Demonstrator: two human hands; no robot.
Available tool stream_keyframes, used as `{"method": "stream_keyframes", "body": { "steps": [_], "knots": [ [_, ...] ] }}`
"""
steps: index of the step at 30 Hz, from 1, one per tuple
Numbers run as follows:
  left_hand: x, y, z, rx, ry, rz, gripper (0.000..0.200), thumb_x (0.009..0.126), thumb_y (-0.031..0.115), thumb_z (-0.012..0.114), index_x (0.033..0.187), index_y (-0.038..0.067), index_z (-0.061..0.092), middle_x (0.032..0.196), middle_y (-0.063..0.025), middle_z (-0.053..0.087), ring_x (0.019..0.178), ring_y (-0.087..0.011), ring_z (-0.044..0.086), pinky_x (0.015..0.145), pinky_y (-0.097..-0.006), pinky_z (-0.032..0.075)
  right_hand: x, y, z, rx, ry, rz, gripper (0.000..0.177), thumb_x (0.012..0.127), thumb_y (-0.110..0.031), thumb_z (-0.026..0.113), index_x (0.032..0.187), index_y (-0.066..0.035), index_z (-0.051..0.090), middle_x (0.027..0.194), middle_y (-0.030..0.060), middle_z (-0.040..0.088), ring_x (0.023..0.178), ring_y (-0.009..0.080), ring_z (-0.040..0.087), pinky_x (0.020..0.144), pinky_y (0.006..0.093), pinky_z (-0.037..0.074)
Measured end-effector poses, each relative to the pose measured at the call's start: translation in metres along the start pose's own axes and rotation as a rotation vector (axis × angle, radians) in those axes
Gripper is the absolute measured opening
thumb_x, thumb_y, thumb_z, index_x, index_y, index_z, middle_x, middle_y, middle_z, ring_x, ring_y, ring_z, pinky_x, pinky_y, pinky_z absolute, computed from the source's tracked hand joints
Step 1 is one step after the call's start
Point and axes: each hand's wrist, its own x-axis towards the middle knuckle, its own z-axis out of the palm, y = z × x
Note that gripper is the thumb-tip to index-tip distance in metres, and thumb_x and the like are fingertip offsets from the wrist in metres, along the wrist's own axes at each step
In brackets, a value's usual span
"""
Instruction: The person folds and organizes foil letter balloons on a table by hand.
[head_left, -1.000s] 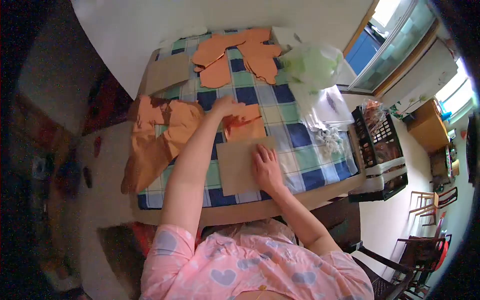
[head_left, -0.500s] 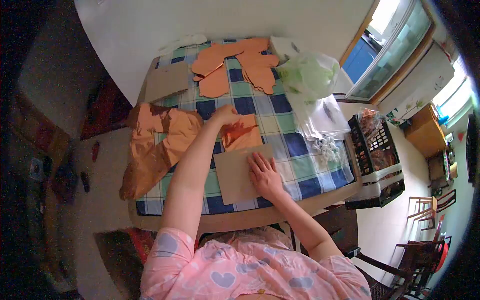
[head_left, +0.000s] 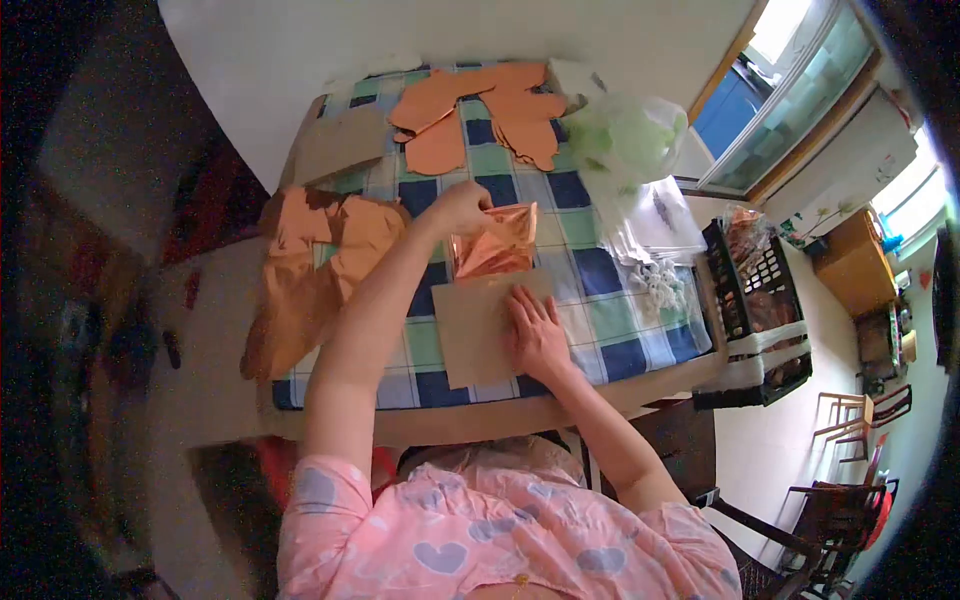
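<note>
My left hand (head_left: pixel 463 210) is closed on the far left corner of a shiny copper-coloured foil sheet (head_left: pixel 497 252), its fingertips partly hidden behind the knuckles. The foil is creased and lies at the far edge of a square piece of cardboard (head_left: pixel 472 340). On the right side of that cardboard my right hand (head_left: pixel 538 335) lies flat with its fingers stretched forward. Left of my left forearm is a large crumpled copper-coloured piece (head_left: pixel 375 240), which the forearm partly covers.
A checked cloth (head_left: pixel 620 315) covers the table. Several flat copper-coloured pieces (head_left: pixel 435 140) lie at the back, beside another cardboard piece (head_left: pixel 340 145). On the right are a pale plastic bag (head_left: pixel 630 140), white sheets (head_left: pixel 665 222), white strings (head_left: pixel 660 288) and a black crate (head_left: pixel 755 300).
My left hand has moved away from me and slightly right, drawing the foil's far edge up and outward. My right hand stays on the cardboard. The view has shifted slightly.
</note>
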Motion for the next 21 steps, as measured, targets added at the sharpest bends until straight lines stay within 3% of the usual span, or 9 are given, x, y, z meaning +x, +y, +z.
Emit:
{"method": "stream_keyframes", "body": {
  "steps": [5,8,9,12,13,16,19,21],
  "knots": [
    [-0.076,0.055,0.035,0.112,0.282,0.08,0.017,0.067,0.015,0.068,0.077,0.004,0.06,0.076,-0.0139,0.061,0.072,-0.0306,0.06,0.064,-0.0403,0.048,-0.003,0.011,0.016,-0.023,0.058,-0.039,0.043,0.086,-0.019,0.048,0.126,-0.004,0.045,0.137,0.0135,0.042,0.13,0.0273,0.036,0.107,0.0506,0.023],
    [-0.117,0.073,0.067,0.173,0.431,0.165,0.015,0.068,0.01,0.068,0.076,0.005,0.056,0.076,-0.0125,0.057,0.074,-0.0309,0.059,0.066,-0.0406,0.048,-0.002,0.015,0.02,-0.032,-0.101,0.027,0.056,0.085,-0.027,0.047,0.133,0.001,0.038,0.139,0.0158,0.037,0.134,0.0293,0.026,0.111,0.0493,0.014],
    [-0.129,0.076,0.077,0.189,0.47,0.191,0.015,0.069,0.009,0.067,0.076,0.006,0.055,0.076,-0.0118,0.056,0.076,-0.0307,0.058,0.068,-0.0405,0.048,-0.001,0.01,0.014,-0.002,-0.05,0.001,0.048,0.085,-0.027,0.047,0.125,0.0,0.046,0.129,0.0184,0.047,0.126,0.0333,0.037,0.107,0.0492,0.023],
    [-0.155,0.071,0.107,0.297,0.521,0.178,0.015,0.072,0.011,0.065,0.082,0.008,0.054,0.083,-0.008,0.056,0.086,-0.0263,0.056,0.075,-0.037,0.046,-0.006,0.026,0.033,0.151,-0.074,0.034,0.035,0.085,-0.023,0.046,0.111,-0.003,0.056,0.114,0.0204,0.056,0.112,0.0373,0.047,0.098,0.0498,0.033],
    [-0.16,0.069,0.115,0.309,0.546,0.176,0.016,0.071,0.01,0.065,0.082,0.007,0.054,0.083,-0.0081,0.055,0.087,-0.026,0.056,0.075,-0.0371,0.046,-0.008,0.024,0.032,0.196,-0.012,0.036,0.026,0.084,-0.018,0.044,0.099,-0.005,0.06,0.104,0.0213,0.06,0.103,0.0395,0.051,0.09,0.0515,0.036],
    [-0.168,0.062,0.137,0.314,0.589,0.167,0.016,0.071,0.01,0.065,0.083,0.007,0.054,0.084,-0.0085,0.055,0.088,-0.0255,0.055,0.076,-0.0374,0.046,-0.006,0.028,0.034,0.223,-0.138,0.124,0.026,0.079,-0.02,0.056,0.102,-0.008,0.06,0.099,0.0157,0.062,0.097,0.0341,0.057,0.087,0.0435,0.042],
    [-0.17,0.053,0.148,0.312,0.61,0.18,0.015,0.072,0.009,0.062,0.083,0.006,0.054,0.086,-0.0085,0.055,0.089,-0.026,0.054,0.076,-0.0378,0.046,-0.002,0.028,0.032,0.093,0.234,-0.228,0.024,0.077,-0.012,0.056,0.1,-0.007,0.061,0.101,0.0168,0.061,0.095,0.0342,0.057,0.083,0.0412,0.046],
    [-0.17,0.049,0.15,0.367,0.661,0.22,0.013,0.072,0.008,0.061,0.083,0.006,0.054,0.086,-0.0088,0.055,0.088,-0.027,0.054,0.076,-0.0381,0.046,-0.005,0.017,0.006,0.233,0.321,-0.096,0.026,0.076,-0.004,0.055,0.101,-0.006,0.061,0.103,0.0169,0.061,0.095,0.0347,0.057,0.082,0.0404,0.046]
  ]
}}
